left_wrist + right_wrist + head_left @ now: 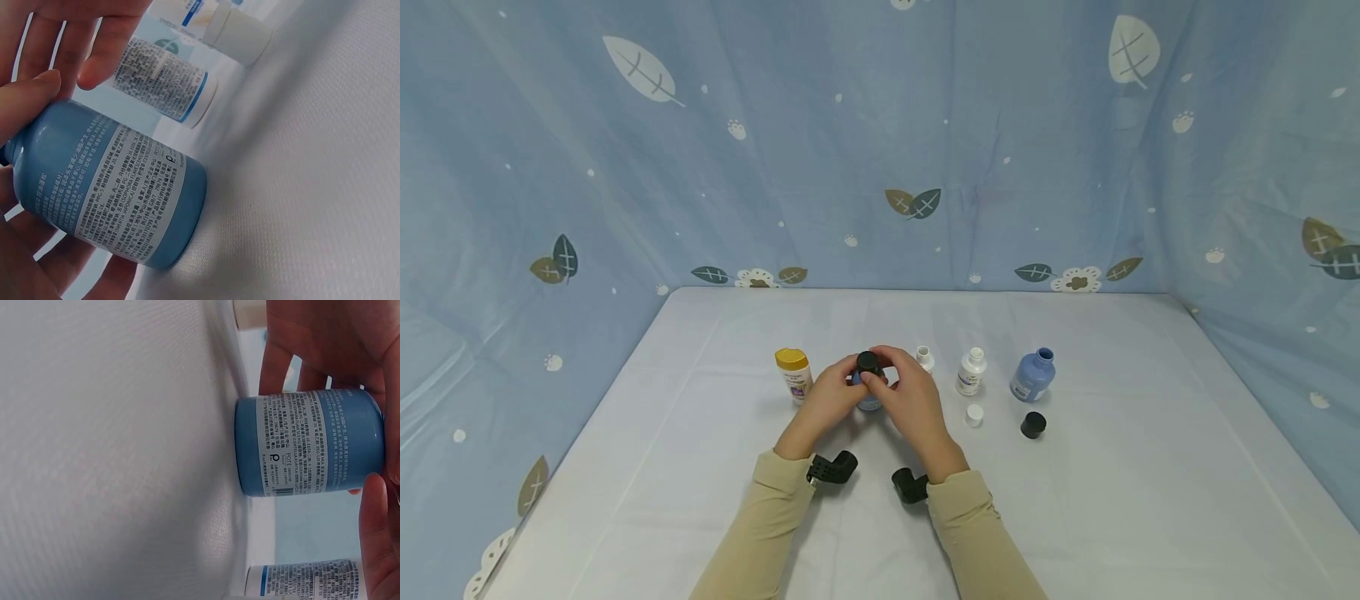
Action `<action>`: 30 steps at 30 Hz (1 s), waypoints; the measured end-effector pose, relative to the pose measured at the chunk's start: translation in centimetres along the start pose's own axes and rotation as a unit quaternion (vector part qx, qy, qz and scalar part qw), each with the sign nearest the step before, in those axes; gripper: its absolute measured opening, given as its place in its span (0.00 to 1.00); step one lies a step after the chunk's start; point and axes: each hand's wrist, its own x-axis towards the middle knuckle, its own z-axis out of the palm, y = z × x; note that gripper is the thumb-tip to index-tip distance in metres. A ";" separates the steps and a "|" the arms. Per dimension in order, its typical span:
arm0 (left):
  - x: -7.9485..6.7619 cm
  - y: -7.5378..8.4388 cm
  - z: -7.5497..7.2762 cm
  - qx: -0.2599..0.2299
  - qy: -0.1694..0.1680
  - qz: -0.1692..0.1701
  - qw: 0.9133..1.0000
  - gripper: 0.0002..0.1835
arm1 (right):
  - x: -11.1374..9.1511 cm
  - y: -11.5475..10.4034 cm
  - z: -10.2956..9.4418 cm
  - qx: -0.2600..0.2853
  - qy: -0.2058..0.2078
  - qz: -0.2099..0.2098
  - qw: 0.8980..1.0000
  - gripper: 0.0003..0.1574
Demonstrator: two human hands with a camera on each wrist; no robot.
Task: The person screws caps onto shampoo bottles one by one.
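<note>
A blue bottle [869,403] with a black cap [868,361] stands between the two hands, its base close to the white tabletop. My left hand [829,395] grips the bottle from the left, around its upper part. From the other side my right hand [916,398] holds the black cap, its thumb in front and index finger curled behind. Printed text fills the pale label of the blue bottle [125,194] in the left wrist view. The right wrist view shows the same blue bottle [300,444] with fingers around its top; its neck is hidden there.
A white bottle with a yellow cap [793,373] stands left of the hands. To their right are an uncapped white bottle [924,357], another white bottle [972,373] and an uncapped blue bottle [1032,377]. A white cap [974,415] and a black cap [1033,425] lie in front.
</note>
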 end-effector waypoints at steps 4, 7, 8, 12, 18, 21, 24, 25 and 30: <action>0.0 0.0 0.0 -0.001 0.002 0.000 1.000 0.15 | 0.0 0.1 0.1 -0.003 0.001 -0.005 1.000 0.23; -0.1 0.0 0.0 -0.002 0.000 0.003 1.000 0.16 | -0.1 0.1 0.1 -0.006 0.001 -0.008 1.000 0.23; -0.1 0.0 0.0 -0.003 -0.001 0.003 1.000 0.16 | -0.1 0.1 0.1 -0.008 0.001 -0.008 1.000 0.24; -0.2 0.1 -0.1 -0.004 0.001 0.004 1.000 0.16 | -0.1 0.1 0.1 -0.008 -0.002 -0.003 1.000 0.24; -0.2 0.3 -0.1 0.003 0.007 0.007 1.000 0.15 | -0.1 0.0 0.0 -0.009 -0.003 0.002 1.000 0.24; -0.2 0.4 -0.1 0.003 0.011 0.001 1.000 0.14 | -0.1 -0.1 0.0 -0.010 -0.001 0.001 1.000 0.24; -0.3 0.5 -0.1 0.006 0.018 -0.002 1.000 0.12 | -0.1 -0.1 0.0 -0.010 -0.001 0.000 1.000 0.23; -0.3 0.5 -0.1 0.007 0.020 -0.002 1.000 0.12 | -0.1 -0.1 0.0 -0.010 -0.001 -0.001 1.000 0.23; -0.4 0.6 -0.1 0.013 0.023 0.002 1.000 0.12 | -0.1 -0.1 0.1 -0.012 -0.003 0.002 1.000 0.22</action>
